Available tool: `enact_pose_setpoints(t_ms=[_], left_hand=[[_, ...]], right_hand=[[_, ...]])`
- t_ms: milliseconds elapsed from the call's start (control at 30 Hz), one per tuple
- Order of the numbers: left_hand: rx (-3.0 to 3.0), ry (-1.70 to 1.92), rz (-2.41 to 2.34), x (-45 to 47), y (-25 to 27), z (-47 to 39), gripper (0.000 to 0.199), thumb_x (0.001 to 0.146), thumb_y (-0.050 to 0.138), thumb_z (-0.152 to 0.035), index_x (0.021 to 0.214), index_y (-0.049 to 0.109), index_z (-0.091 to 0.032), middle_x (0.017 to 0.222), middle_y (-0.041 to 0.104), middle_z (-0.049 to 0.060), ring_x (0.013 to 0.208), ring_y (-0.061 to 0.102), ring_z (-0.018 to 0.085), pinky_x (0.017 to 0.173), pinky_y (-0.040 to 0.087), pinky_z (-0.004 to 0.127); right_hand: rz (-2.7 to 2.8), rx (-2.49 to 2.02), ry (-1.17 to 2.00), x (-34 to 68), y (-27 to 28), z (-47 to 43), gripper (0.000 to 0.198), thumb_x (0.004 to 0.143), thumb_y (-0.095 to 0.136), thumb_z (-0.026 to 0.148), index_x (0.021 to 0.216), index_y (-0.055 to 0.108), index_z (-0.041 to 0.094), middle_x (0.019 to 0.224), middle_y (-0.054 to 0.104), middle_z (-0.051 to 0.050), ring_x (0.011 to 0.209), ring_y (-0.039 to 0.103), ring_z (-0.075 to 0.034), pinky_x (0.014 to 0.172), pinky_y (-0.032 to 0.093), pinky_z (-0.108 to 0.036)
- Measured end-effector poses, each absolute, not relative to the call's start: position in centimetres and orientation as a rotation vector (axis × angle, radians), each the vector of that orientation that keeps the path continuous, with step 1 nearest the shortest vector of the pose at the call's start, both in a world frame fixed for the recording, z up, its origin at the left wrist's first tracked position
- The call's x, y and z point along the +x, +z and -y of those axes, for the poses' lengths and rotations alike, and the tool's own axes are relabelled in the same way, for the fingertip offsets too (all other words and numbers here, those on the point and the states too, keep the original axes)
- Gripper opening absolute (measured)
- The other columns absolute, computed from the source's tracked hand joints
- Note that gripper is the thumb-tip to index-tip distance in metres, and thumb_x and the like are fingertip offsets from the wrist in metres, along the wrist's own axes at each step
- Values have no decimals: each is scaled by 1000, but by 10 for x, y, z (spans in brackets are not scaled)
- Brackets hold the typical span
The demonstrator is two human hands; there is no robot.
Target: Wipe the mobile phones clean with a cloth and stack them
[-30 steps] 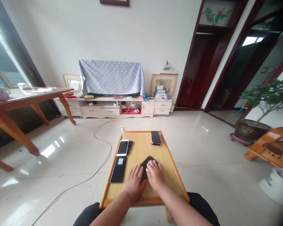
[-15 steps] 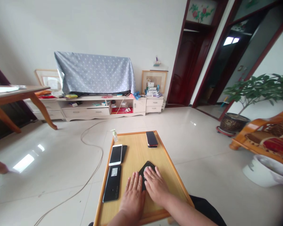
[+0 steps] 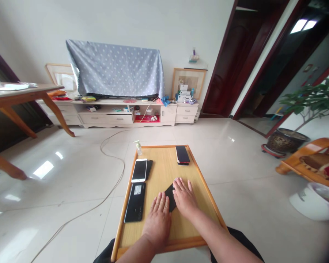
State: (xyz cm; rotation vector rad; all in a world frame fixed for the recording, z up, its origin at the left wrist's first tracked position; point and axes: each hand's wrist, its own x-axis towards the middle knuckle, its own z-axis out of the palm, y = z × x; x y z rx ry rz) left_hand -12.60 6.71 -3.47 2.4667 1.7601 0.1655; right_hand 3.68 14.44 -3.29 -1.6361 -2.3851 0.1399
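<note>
Phone [image 3: 170,195], in the head view, lies aslant on the table [image 3: 164,164], partly covered by both hands; the left hand [image 3: 157,221] is flat at its left side, fingers nearly together; the right hand [image 3: 185,198] is flat over its right side, fingers slightly spread, something white [image 3: 175,179] by the tips; the pot [image 3: 286,143] holds a plant [image 3: 314,100]; what the bucket [image 3: 304,204] and bottle [image 3: 139,148] contain, I cannot tell.

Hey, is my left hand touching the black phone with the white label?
Apart. The head view shows a narrow strip of bare wooden tabletop between your left hand and the labelled phone.
</note>
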Motion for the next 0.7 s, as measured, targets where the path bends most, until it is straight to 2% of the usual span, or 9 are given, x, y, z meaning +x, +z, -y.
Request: enact_pose_setpoints(t_ms=[167, 300, 433, 533, 633, 700], left_hand=[[2499, 291, -1684, -129, -32, -62, 56, 95, 38, -21, 151, 39, -15, 161, 30, 11, 152, 21, 27, 123, 27, 48], [2492, 460, -1563, -130, -28, -53, 49, 96, 40, -22, 144, 49, -22, 157, 41, 8, 148, 32, 24, 122, 31, 47], [2346, 548, -1734, -126, -23, -43, 57, 93, 47, -31, 147, 43, -15, 160, 33, 13, 150, 27, 27, 122, 29, 48], [2263, 439, -1845, -120, -19, -38, 64, 93, 46, -40, 149, 40, -9, 161, 29, 18, 151, 23, 30, 123, 25, 49], [2260, 322, -1865, -114, -18, -35, 65, 95, 41, -41, 151, 37, -9, 162, 26, 17, 152, 20, 30, 124, 20, 49], [2263, 276, -1869, -113, -17, -34, 64, 94, 40, -38, 152, 35, -9, 163, 23, 16, 153, 16, 28, 125, 18, 47]], right_hand=[[2488, -1433, 209, 51, -26, -105, 50, 106, 26, 37, 152, 41, 22, 158, 36, -7, 149, 28, -23, 124, 11, -51], [2470, -1418, 234, 66, -21, -86, 48, 106, 26, 36, 150, 44, 26, 156, 40, -6, 147, 32, -23, 123, 11, -54], [2454, -1444, 243, 74, -16, -84, 47, 106, 27, 36, 148, 46, 27, 155, 42, -6, 147, 33, -23, 122, 11, -55], [2462, -1500, 254, 73, -9, -82, 47, 106, 27, 37, 148, 46, 28, 156, 41, -6, 147, 32, -23, 122, 8, -56], [2464, -1540, 259, 65, -3, -68, 50, 106, 26, 40, 150, 44, 24, 157, 39, -9, 148, 30, -24, 122, 5, -56], [2525, -1408, 287, 60, -2, -56, 52, 106, 24, 41, 152, 39, 23, 157, 38, -8, 149, 28, -23, 123, 4, -53]])
